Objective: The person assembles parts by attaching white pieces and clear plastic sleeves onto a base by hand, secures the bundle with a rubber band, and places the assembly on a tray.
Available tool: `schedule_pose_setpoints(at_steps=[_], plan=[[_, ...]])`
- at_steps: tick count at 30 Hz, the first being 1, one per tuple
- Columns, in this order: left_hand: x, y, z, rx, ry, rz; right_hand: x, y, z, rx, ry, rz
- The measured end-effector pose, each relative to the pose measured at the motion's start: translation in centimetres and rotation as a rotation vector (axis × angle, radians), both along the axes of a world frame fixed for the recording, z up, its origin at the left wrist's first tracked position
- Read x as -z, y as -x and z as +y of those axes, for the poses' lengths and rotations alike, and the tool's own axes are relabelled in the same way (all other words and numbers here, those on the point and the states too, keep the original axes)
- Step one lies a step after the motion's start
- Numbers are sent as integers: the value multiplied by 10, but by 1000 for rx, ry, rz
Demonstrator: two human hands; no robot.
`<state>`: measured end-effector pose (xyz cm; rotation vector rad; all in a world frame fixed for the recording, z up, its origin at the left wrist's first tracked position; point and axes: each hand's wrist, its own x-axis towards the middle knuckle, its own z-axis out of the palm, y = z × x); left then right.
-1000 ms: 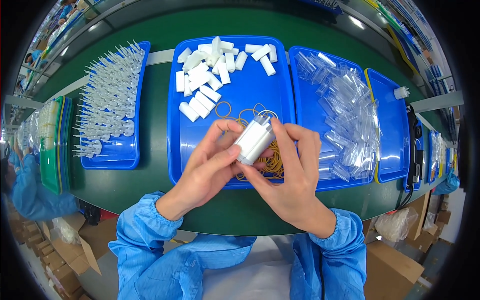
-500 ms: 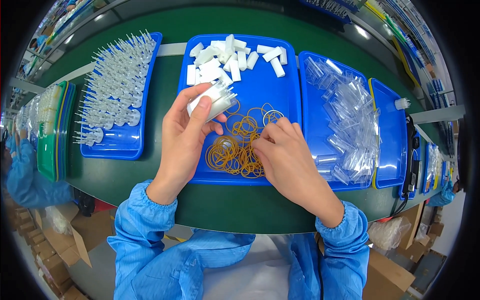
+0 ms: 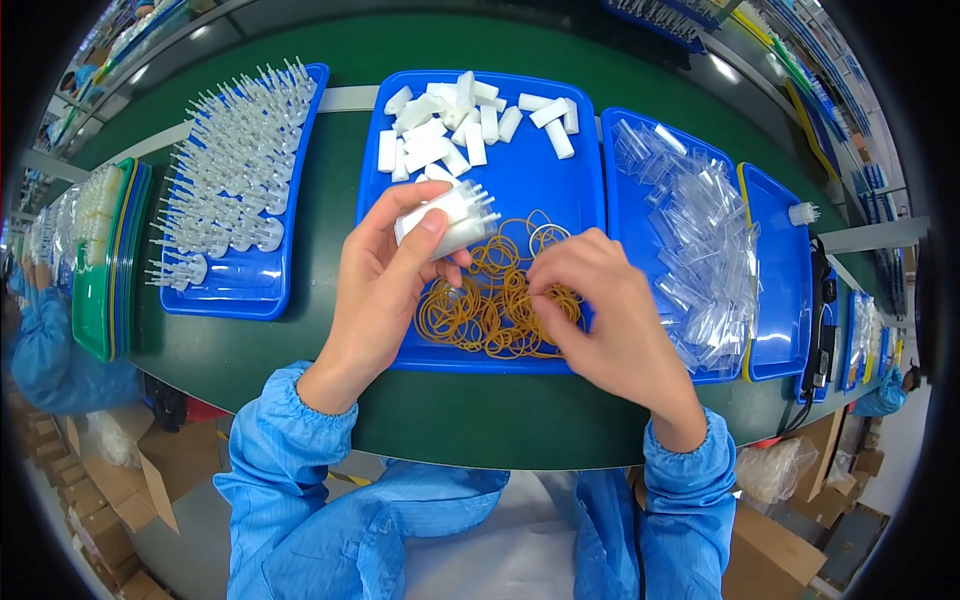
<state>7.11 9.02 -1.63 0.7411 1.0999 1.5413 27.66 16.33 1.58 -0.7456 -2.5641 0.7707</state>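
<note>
My left hand [image 3: 375, 275] is closed around a white block in a clear plastic sleeve [image 3: 447, 222], tilted, with thin white prongs sticking out of its right end. Below and right of it, a loose heap of tan rubber bands [image 3: 480, 318] lies in the near half of the blue middle tray [image 3: 545, 195]. My right hand [image 3: 610, 310] pinches thumb and forefinger together at the heap's right side, on what looks like a rubber band; the fingers partly hide it. White foam blocks [image 3: 425, 150] are piled at that tray's far end.
On the left, a blue tray [image 3: 225, 296] holds many white pronged parts [image 3: 235, 160]. To the right, another blue tray [image 3: 625, 210] carries clear plastic sleeves [image 3: 705, 260]. Beyond it is a yellow-edged blue tray [image 3: 780, 300] with one pronged part [image 3: 803, 213]. Green trays [image 3: 100, 310] are stacked far left.
My right hand has shifted right and slightly up, uncovering more rubber bands. My left hand has moved a little right and down with the sleeved block, its prongs now pointing further right.
</note>
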Motion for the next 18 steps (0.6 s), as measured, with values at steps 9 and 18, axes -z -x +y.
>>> schedule_pose_setpoints(at_steps=[9,18], plan=[[-4,-6,-6,298,121,-247,18,-32,7,175,1262,895],[2,-10,-6,402,168,-366,14,-39,-1,112,1029,736]])
